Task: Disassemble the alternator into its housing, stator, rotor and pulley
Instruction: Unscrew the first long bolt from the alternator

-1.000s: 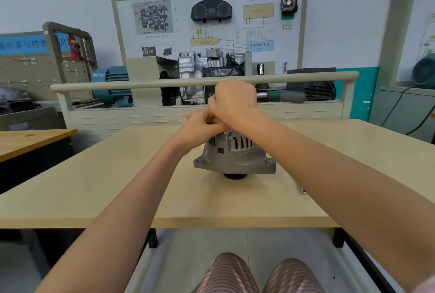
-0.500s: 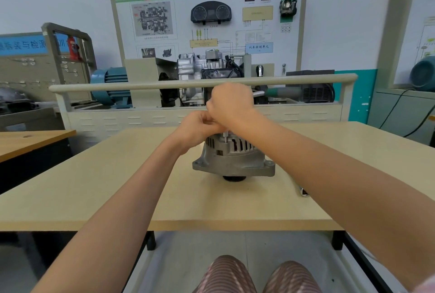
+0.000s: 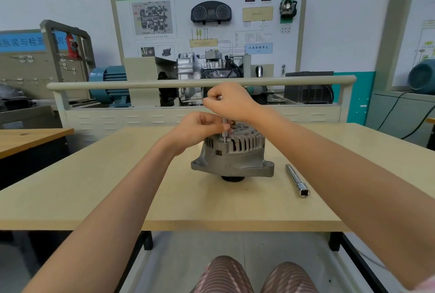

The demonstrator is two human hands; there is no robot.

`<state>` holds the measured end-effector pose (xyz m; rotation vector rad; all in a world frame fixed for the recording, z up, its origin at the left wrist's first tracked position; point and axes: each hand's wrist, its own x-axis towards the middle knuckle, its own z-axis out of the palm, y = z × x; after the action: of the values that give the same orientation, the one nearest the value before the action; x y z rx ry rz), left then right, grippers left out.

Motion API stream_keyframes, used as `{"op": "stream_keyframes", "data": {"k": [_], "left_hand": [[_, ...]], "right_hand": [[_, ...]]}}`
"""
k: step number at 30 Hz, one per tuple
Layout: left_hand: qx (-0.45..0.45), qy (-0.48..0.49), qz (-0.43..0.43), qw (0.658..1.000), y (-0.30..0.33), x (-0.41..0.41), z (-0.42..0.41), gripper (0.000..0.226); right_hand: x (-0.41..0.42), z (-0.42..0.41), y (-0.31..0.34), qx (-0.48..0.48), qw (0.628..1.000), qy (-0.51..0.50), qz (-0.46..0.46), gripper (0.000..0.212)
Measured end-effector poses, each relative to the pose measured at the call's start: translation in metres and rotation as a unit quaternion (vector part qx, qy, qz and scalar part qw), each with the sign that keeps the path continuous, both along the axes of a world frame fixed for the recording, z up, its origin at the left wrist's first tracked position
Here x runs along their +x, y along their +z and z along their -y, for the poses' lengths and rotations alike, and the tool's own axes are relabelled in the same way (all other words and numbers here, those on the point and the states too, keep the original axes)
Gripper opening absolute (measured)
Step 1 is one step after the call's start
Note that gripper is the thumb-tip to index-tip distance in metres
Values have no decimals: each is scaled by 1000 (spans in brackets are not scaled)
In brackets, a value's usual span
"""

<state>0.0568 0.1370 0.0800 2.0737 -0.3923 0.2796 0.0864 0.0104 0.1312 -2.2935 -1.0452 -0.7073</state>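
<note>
A: While the alternator (image 3: 233, 151) sits pulley-down near the middle of the tabletop (image 3: 94, 186), where are the hands in the head view?

B: Both are raised over its top. The right hand (image 3: 231, 102) is highest, fingers curled round the top of a thin metal tool (image 3: 224, 129) that stands upright, its tip on the upper rim of the finned housing. The left hand (image 3: 200, 128) is lower and to the left, fingers bent, pinching the tool's shaft just above the housing. Both forearms reach in from the near edge.

A: How much room is around it?

B: The alternator is well apart from every tabletop edge. A socket extension bar (image 3: 297, 181) lies on the tabletop just right of the housing, apart from it, its square end toward the near edge. A rail (image 3: 164, 85) of the training stand runs across behind the hands, beyond the far edge. Bare tabletop spreads to the left and front.

A: What differs from a second ago?

B: The hands were stacked tight together then, hiding the tool; now they are separated, and the shaft shows between them. The right forearm has shifted, so the extension bar, hidden before, is in full view. The alternator has stayed in place.
</note>
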Motion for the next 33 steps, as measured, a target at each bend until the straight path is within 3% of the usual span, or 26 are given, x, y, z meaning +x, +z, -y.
{"op": "stream_keyframes", "data": {"k": [3, 8, 11, 16, 20, 25, 28, 31, 33], "left_hand": [[-12, 4, 3, 1000, 0, 0, 2, 13], [-26, 56, 16, 998, -2, 6, 7, 20], [-12, 73, 19, 997, -3, 7, 8, 16], [1, 59, 16, 998, -4, 7, 2, 2], [-8, 9, 5, 1000, -2, 5, -2, 8], [-5, 2, 10, 1000, -2, 6, -2, 21], [-12, 26, 19, 999, -2, 7, 3, 9], [0, 59, 22, 998, -1, 10, 7, 5], [7, 71, 24, 997, -2, 9, 8, 5]], "right_hand": [[-1, 0, -1, -30, 998, -36, 29, 43], [-7, -10, -3, -105, 949, -273, 115, 29], [-10, -14, -5, -112, 934, -319, 118, 16], [-8, -14, -2, -138, 953, -223, 154, 23], [0, -14, 0, -103, 978, -130, 125, 40], [3, -11, 0, -39, 995, -66, 69, 43], [3, -9, -3, -85, 973, -175, 122, 33], [-4, -16, -5, -155, 909, -350, 167, 16], [-7, -21, -5, -174, 892, -374, 186, 23]]}}
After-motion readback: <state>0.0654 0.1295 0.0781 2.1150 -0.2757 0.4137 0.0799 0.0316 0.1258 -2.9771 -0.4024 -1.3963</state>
